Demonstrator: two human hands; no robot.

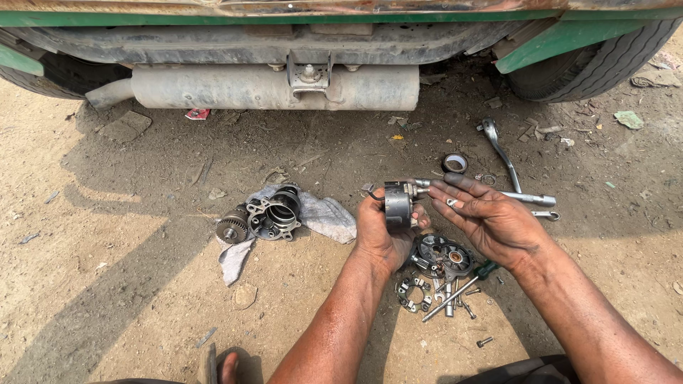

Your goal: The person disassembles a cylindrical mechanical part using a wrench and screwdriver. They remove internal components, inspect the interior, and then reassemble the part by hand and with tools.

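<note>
Just right of the frame's centre, the left hand (380, 231) clenches a small dark cylindrical motor part (398, 203) from below. The right hand (491, 217) lies open, palm up, fingertips touching the part's metal shaft (421, 186). Loose plates and bolts (441, 274) lie on the dirt just below both hands.

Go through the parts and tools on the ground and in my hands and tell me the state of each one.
Motor part: gripped in the left hand, off the ground.
Right hand: open, palm up, a small piece on the fingers.
Housing: lying on a grey rag.
Gear: loose, beside the housing.
Round plate: flat on the dirt.
Ratchet wrench: lying unused.
</note>
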